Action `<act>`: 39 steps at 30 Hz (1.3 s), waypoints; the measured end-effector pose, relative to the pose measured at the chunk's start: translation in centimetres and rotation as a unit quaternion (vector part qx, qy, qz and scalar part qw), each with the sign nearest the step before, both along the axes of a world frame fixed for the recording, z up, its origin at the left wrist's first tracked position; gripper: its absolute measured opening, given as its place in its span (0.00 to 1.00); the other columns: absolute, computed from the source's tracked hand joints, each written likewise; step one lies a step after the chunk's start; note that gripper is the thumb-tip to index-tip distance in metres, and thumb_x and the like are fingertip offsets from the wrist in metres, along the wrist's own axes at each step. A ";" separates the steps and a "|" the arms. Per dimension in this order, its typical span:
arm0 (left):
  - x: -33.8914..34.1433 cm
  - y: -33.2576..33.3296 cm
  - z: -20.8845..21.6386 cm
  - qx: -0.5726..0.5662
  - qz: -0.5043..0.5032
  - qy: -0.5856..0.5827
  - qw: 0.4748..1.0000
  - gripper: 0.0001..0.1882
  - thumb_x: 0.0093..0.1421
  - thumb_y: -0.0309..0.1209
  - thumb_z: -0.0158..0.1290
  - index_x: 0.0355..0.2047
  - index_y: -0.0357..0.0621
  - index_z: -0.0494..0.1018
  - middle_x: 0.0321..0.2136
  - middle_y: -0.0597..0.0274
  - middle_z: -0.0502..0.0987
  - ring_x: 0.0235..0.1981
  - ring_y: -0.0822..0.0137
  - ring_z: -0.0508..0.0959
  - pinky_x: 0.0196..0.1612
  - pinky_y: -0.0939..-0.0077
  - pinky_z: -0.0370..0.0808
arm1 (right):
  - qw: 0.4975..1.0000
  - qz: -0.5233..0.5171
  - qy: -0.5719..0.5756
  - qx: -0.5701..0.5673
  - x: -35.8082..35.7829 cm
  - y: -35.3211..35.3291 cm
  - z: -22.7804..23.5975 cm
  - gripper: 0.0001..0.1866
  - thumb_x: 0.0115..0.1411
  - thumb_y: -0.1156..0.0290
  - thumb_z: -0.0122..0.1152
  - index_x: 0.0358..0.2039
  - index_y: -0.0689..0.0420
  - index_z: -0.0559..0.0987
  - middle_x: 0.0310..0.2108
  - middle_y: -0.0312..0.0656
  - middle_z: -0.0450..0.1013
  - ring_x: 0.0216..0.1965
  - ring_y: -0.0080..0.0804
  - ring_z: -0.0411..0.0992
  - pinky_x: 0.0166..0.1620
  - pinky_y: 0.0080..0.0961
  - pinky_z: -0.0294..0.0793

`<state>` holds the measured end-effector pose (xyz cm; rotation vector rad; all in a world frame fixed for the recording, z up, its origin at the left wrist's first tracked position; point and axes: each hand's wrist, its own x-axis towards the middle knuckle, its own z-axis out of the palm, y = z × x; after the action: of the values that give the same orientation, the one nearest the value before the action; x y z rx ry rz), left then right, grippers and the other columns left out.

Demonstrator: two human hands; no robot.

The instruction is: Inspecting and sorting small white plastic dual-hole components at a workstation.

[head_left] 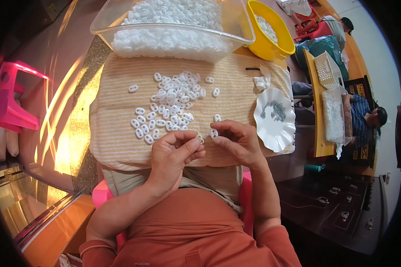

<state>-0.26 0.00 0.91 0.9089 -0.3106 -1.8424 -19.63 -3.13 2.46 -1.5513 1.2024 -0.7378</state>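
White two-holed plastic ovals crowd the striped-cloth worktop before a clear plastic bin. Near the front edge, left fingers pinch a tiny pale looped piece; right fingers pinch one oval.

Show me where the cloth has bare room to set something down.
The striped cloth is bare between its left edge and the white pieces, and in a strip between the rightmost pieces and the scalloped plate. It is crowded mid-cloth, where pieces pile up, and toward the near edge, under the left hand and right hand.
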 end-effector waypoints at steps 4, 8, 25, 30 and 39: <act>0.0 0.0 -0.1 -0.003 -0.008 0.005 1.000 0.07 0.58 0.21 0.54 0.37 0.34 0.72 0.31 0.58 0.77 0.31 0.71 0.78 0.36 0.78 0.80 | 0.991 -0.006 -0.107 0.078 -0.4 0.0 -0.9 0.15 0.56 0.79 0.62 0.45 0.65 0.76 0.34 0.34 0.74 0.35 0.16 0.70 0.39 0.14 0.70; 0.0 0.1 0.0 -0.006 -0.011 0.001 1.000 0.07 0.58 0.21 0.54 0.37 0.34 0.72 0.31 0.58 0.77 0.31 0.71 0.79 0.36 0.79 0.80 | 0.980 0.000 -0.158 0.121 -0.2 0.0 -1.3 0.16 0.55 0.79 0.63 0.45 0.65 0.76 0.34 0.35 0.75 0.36 0.18 0.72 0.39 0.15 0.72; 0.0 0.0 0.0 -0.007 -0.029 -0.008 1.000 0.07 0.58 0.21 0.54 0.37 0.36 0.72 0.31 0.57 0.77 0.31 0.71 0.79 0.36 0.79 0.80 | 0.973 0.007 -0.198 0.119 -0.2 0.2 -1.6 0.16 0.55 0.81 0.61 0.46 0.65 0.75 0.36 0.41 0.77 0.38 0.23 0.75 0.42 0.19 0.75; -0.1 0.0 -0.1 -0.009 -0.024 -0.006 1.000 0.07 0.58 0.22 0.55 0.37 0.34 0.72 0.30 0.57 0.78 0.30 0.71 0.79 0.35 0.80 0.80 | 0.974 0.007 -0.195 0.120 -0.2 0.2 -1.6 0.16 0.56 0.81 0.61 0.46 0.65 0.75 0.36 0.41 0.77 0.38 0.24 0.75 0.42 0.20 0.75; -0.1 0.1 -0.3 -0.005 -0.037 -0.013 0.999 0.07 0.58 0.22 0.54 0.37 0.36 0.72 0.30 0.58 0.78 0.30 0.71 0.79 0.35 0.80 0.80 | 0.969 0.011 -0.206 0.133 -0.1 0.2 -1.5 0.16 0.56 0.81 0.61 0.46 0.65 0.75 0.36 0.42 0.77 0.38 0.24 0.75 0.42 0.20 0.75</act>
<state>-0.33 0.07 0.62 0.9260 -0.3732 -1.8976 -19.73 -2.90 1.01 -1.1213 0.9274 -0.8010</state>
